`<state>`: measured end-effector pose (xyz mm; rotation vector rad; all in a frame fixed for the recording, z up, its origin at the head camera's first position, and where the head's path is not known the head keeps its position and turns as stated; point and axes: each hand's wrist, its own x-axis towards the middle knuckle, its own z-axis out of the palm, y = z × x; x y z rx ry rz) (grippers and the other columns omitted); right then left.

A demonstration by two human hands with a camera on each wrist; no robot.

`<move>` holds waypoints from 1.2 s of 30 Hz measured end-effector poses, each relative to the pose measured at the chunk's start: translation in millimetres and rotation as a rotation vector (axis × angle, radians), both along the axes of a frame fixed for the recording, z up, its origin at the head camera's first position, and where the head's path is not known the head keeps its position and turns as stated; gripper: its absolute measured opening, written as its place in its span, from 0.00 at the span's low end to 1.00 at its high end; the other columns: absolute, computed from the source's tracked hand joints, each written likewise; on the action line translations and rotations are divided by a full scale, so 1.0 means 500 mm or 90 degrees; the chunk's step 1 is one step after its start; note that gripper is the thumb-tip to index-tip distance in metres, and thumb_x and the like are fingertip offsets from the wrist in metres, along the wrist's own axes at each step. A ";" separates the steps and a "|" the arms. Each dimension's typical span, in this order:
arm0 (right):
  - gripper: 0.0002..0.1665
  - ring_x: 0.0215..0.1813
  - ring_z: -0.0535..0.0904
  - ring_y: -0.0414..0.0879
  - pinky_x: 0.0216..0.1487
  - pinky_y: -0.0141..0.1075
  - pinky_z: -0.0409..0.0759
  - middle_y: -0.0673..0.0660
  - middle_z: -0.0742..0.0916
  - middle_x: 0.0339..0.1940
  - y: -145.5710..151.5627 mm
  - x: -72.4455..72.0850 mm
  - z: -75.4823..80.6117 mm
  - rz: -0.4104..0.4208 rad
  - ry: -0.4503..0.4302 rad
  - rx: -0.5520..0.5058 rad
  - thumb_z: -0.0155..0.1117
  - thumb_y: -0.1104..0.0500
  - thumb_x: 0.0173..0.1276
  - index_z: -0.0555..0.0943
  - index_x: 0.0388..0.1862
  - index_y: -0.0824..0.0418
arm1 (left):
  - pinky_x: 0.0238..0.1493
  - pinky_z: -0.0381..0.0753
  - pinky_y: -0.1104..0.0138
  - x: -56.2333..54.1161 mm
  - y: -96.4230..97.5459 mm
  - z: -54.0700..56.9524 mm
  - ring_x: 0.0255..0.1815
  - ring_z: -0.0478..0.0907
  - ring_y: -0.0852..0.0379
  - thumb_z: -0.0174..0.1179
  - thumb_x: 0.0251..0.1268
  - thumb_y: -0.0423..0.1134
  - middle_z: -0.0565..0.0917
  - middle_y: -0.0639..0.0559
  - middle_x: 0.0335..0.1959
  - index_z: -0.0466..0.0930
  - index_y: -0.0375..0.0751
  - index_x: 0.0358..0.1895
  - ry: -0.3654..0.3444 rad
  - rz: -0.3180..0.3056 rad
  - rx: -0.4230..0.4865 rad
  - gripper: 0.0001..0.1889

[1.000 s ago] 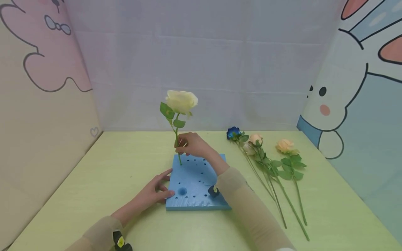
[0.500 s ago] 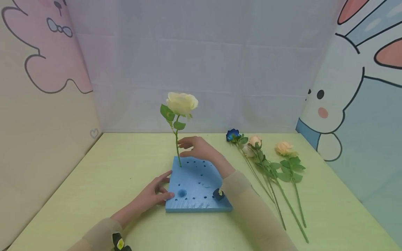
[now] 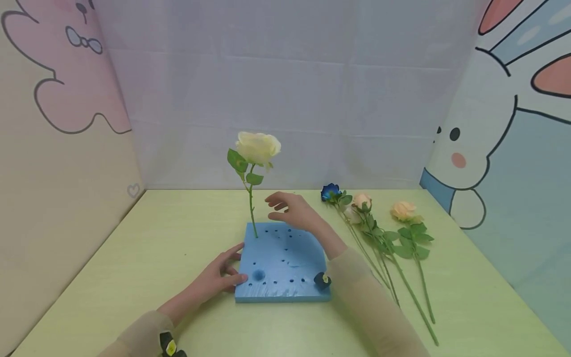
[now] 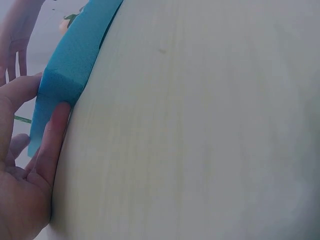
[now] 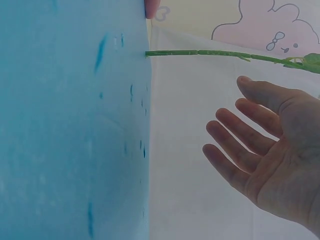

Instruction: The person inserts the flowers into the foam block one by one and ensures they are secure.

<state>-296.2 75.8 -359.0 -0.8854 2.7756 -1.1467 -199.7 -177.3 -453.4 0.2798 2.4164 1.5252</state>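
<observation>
A white rose (image 3: 257, 147) stands upright, its green stem in the far left part of a blue foam board (image 3: 267, 248) dotted with holes. My right hand (image 3: 294, 212) is just right of the stem, fingers spread and relaxed, holding nothing. In the right wrist view, a gap shows between that right hand (image 5: 270, 140) and the rose stem (image 5: 200, 52). My left hand (image 3: 220, 272) rests on the table at the board's left edge, fingertips and thumb touching it. The left wrist view shows its fingers (image 4: 56, 125) against the side of the foam board (image 4: 75, 65).
On the right side of the table (image 3: 169, 238) lie a blue rose (image 3: 331, 192), a pale pink rose (image 3: 362, 201), a whitish rose (image 3: 352, 214) and a peach rose (image 3: 403, 210), stems toward me. A printed cloth wall (image 3: 285, 99) stands behind the table.
The fingers of my right hand have let go of the white rose's stem, and the hand has moved off to the right. The rose stays standing; my left hand stays at the board.
</observation>
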 end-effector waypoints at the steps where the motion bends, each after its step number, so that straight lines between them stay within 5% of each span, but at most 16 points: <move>1: 0.25 0.60 0.81 0.52 0.62 0.47 0.81 0.59 0.84 0.61 0.004 0.002 0.001 -0.007 -0.001 -0.003 0.65 0.57 0.70 0.76 0.64 0.57 | 0.40 0.87 0.66 0.001 -0.001 0.000 0.45 0.79 0.55 0.70 0.59 0.46 0.67 0.39 0.71 0.55 0.56 0.78 0.000 -0.004 0.004 0.45; 20: 0.23 0.57 0.83 0.57 0.58 0.49 0.83 0.63 0.84 0.58 0.113 0.033 -0.008 -0.100 0.039 -0.022 0.65 0.58 0.69 0.77 0.61 0.60 | 0.40 0.87 0.65 0.008 -0.001 0.005 0.45 0.79 0.54 0.70 0.60 0.46 0.66 0.38 0.71 0.54 0.55 0.78 0.003 -0.016 0.012 0.45; 36: 0.28 0.61 0.80 0.59 0.59 0.53 0.80 0.63 0.82 0.61 0.226 0.100 -0.002 -0.167 0.043 -0.028 0.64 0.57 0.70 0.72 0.67 0.61 | 0.39 0.86 0.66 0.008 0.002 0.007 0.44 0.80 0.56 0.70 0.59 0.46 0.67 0.39 0.71 0.54 0.56 0.78 0.003 -0.005 0.002 0.45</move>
